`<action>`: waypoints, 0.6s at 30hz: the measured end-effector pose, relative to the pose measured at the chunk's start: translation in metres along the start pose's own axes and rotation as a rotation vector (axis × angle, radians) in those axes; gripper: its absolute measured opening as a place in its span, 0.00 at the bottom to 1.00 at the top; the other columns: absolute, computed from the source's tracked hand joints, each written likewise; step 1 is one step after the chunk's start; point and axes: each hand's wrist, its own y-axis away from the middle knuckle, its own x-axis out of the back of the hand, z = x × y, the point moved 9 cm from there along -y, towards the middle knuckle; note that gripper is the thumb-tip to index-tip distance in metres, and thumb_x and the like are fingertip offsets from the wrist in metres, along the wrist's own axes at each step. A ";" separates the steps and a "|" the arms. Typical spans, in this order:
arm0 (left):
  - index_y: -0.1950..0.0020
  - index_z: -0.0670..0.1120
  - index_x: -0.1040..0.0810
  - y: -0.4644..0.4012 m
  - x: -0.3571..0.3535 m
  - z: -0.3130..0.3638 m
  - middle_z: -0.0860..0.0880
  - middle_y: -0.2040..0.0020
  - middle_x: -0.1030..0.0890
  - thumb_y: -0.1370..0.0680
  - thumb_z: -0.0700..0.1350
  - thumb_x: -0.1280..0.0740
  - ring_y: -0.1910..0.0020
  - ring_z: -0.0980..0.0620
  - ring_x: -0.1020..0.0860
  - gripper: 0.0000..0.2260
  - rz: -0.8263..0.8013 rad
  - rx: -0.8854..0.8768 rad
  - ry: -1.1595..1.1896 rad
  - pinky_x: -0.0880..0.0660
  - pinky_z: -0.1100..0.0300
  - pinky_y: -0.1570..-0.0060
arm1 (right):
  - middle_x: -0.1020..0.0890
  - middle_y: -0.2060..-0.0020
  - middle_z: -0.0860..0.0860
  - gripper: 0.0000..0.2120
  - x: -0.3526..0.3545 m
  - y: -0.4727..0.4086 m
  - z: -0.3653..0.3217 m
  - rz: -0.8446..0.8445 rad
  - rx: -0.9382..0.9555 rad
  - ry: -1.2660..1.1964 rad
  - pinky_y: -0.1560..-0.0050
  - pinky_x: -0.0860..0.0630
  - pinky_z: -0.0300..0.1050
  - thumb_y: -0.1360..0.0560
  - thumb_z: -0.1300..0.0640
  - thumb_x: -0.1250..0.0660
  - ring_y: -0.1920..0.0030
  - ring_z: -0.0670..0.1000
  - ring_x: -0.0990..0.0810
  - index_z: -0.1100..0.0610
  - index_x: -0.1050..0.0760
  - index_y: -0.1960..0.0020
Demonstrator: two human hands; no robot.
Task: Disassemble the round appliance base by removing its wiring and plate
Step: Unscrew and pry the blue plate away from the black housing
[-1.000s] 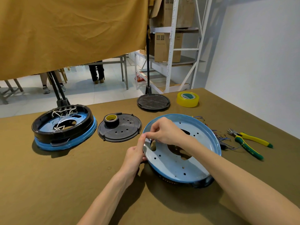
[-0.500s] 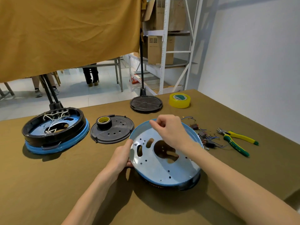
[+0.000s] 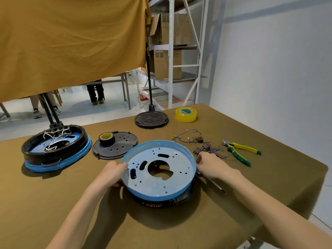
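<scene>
The round appliance base [image 3: 158, 177] sits on the surface [image 3: 53, 203], its perforated metal plate [image 3: 158, 184] still seated. Left hand [image 3: 112, 173] and right hand [image 3: 211, 165] grip opposite rims, fingers curled. The removed wiring [image 3: 203, 146] lies beyond, beside pliers [image 3: 240, 152]; plate removal apparently remains.

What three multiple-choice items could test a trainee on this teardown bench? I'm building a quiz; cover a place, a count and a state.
1. Where is the black tape roll?
A. on the black perforated disc
B. beside the pliers
C. inside the base
2. How many tape rolls are on the table?
A. one
B. two
C. four
3. How is the held blue-rimmed base?
A. wires inside
B. lid on
C. plate bare, wires out

A: it stands on that disc.
B: black one plus the yellow roll.
C: the loose wires lie on the cloth while the left hand and right hand grip its rim.
</scene>
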 end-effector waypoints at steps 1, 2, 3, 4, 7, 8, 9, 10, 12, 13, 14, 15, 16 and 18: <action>0.38 0.44 0.24 0.000 -0.001 0.001 0.44 0.45 0.20 0.17 0.49 0.38 0.49 0.46 0.21 0.12 0.002 -0.011 0.022 0.20 0.48 0.52 | 0.20 0.53 0.52 0.10 -0.005 0.000 -0.001 -0.038 0.007 0.033 0.52 0.21 0.50 0.19 0.48 0.36 0.53 0.52 0.20 0.55 0.28 0.46; 0.39 0.45 0.24 0.000 -0.003 0.003 0.46 0.47 0.20 0.17 0.47 0.36 0.50 0.48 0.20 0.09 -0.001 -0.027 0.063 0.19 0.49 0.53 | 0.21 0.53 0.52 0.08 -0.009 -0.001 -0.002 -0.072 0.006 0.061 0.55 0.23 0.48 0.18 0.50 0.37 0.54 0.52 0.21 0.55 0.29 0.47; 0.40 0.47 0.24 0.000 -0.006 0.004 0.48 0.49 0.19 0.18 0.45 0.34 0.52 0.51 0.19 0.08 -0.008 -0.041 0.116 0.18 0.52 0.58 | 0.22 0.54 0.52 0.07 -0.012 0.000 -0.001 -0.096 -0.001 0.069 0.60 0.26 0.45 0.17 0.51 0.38 0.57 0.51 0.22 0.55 0.30 0.49; 0.40 0.49 0.25 0.000 -0.008 0.005 0.51 0.51 0.19 0.18 0.44 0.33 0.54 0.53 0.19 0.08 -0.015 -0.050 0.171 0.20 0.57 0.64 | 0.22 0.55 0.52 0.08 -0.011 0.000 -0.001 -0.096 -0.014 0.046 0.64 0.30 0.43 0.16 0.52 0.39 0.59 0.50 0.23 0.56 0.31 0.50; 0.42 0.52 0.23 -0.001 -0.009 0.002 0.54 0.56 0.18 0.17 0.45 0.34 0.59 0.56 0.19 0.05 -0.008 -0.067 0.287 0.25 0.65 0.74 | 0.22 0.49 0.57 0.07 0.019 0.002 -0.001 0.083 -0.044 -0.141 0.67 0.31 0.46 0.15 0.56 0.42 0.58 0.54 0.23 0.60 0.33 0.43; 0.44 0.53 0.21 -0.001 -0.010 0.001 0.54 0.58 0.15 0.17 0.48 0.35 0.60 0.56 0.17 0.05 -0.015 -0.076 0.333 0.25 0.65 0.73 | 0.22 0.47 0.58 0.07 0.034 0.005 -0.006 0.183 -0.019 -0.209 0.65 0.29 0.48 0.16 0.57 0.42 0.57 0.56 0.22 0.60 0.35 0.42; 0.46 0.53 0.19 0.000 -0.010 0.001 0.54 0.59 0.13 0.16 0.52 0.37 0.60 0.56 0.16 0.08 -0.030 -0.083 0.390 0.23 0.63 0.70 | 0.22 0.48 0.58 0.06 0.047 0.010 -0.016 0.273 0.026 -0.262 0.63 0.27 0.50 0.16 0.56 0.41 0.57 0.56 0.21 0.58 0.36 0.43; 0.47 0.54 0.18 0.001 -0.011 0.000 0.52 0.59 0.13 0.15 0.56 0.40 0.59 0.55 0.15 0.13 -0.044 -0.082 0.447 0.22 0.60 0.66 | 0.21 0.49 0.55 0.07 0.059 0.015 -0.029 0.344 0.086 -0.274 0.62 0.24 0.51 0.16 0.54 0.41 0.57 0.55 0.20 0.56 0.36 0.43; 0.49 0.51 0.15 -0.001 -0.009 -0.003 0.46 0.60 0.13 0.14 0.58 0.45 0.60 0.50 0.16 0.21 -0.031 -0.078 0.516 0.23 0.56 0.60 | 0.22 0.52 0.49 0.10 0.069 0.024 -0.069 0.395 0.228 -0.156 0.59 0.22 0.52 0.17 0.46 0.40 0.58 0.52 0.20 0.52 0.35 0.43; 0.49 0.49 0.15 -0.002 -0.009 -0.004 0.46 0.63 0.14 0.14 0.58 0.46 0.62 0.50 0.16 0.22 -0.012 -0.091 0.522 0.23 0.55 0.60 | 0.22 0.54 0.47 0.13 0.065 0.025 -0.092 0.365 0.298 -0.084 0.59 0.23 0.51 0.17 0.42 0.41 0.58 0.51 0.21 0.51 0.35 0.43; 0.50 0.48 0.15 -0.003 -0.009 -0.005 0.48 0.65 0.14 0.13 0.57 0.46 0.63 0.51 0.17 0.23 0.006 -0.112 0.521 0.24 0.55 0.60 | 0.22 0.56 0.46 0.14 0.055 0.026 -0.115 0.307 0.365 -0.035 0.61 0.24 0.50 0.18 0.40 0.41 0.60 0.50 0.21 0.50 0.34 0.44; 0.50 0.47 0.15 -0.002 -0.009 -0.005 0.49 0.64 0.14 0.13 0.57 0.46 0.63 0.51 0.16 0.23 0.023 -0.141 0.526 0.24 0.55 0.60 | 0.22 0.59 0.46 0.15 0.040 0.026 -0.136 0.248 0.427 0.002 0.64 0.27 0.48 0.18 0.38 0.42 0.62 0.49 0.22 0.50 0.34 0.45; 0.49 0.47 0.15 -0.001 -0.010 -0.005 0.48 0.62 0.13 0.13 0.57 0.46 0.61 0.50 0.16 0.23 0.034 -0.180 0.537 0.23 0.55 0.60 | 0.23 0.61 0.46 0.16 0.024 0.026 -0.155 0.217 0.484 0.051 0.67 0.31 0.48 0.18 0.37 0.42 0.63 0.50 0.23 0.50 0.34 0.46; 0.46 0.46 0.15 0.001 -0.011 -0.005 0.45 0.56 0.13 0.13 0.55 0.45 0.57 0.47 0.15 0.21 0.020 -0.268 0.583 0.20 0.57 0.61 | 0.24 0.64 0.46 0.18 -0.003 0.026 -0.182 0.226 0.569 0.146 0.69 0.35 0.48 0.18 0.35 0.43 0.65 0.51 0.25 0.51 0.35 0.49</action>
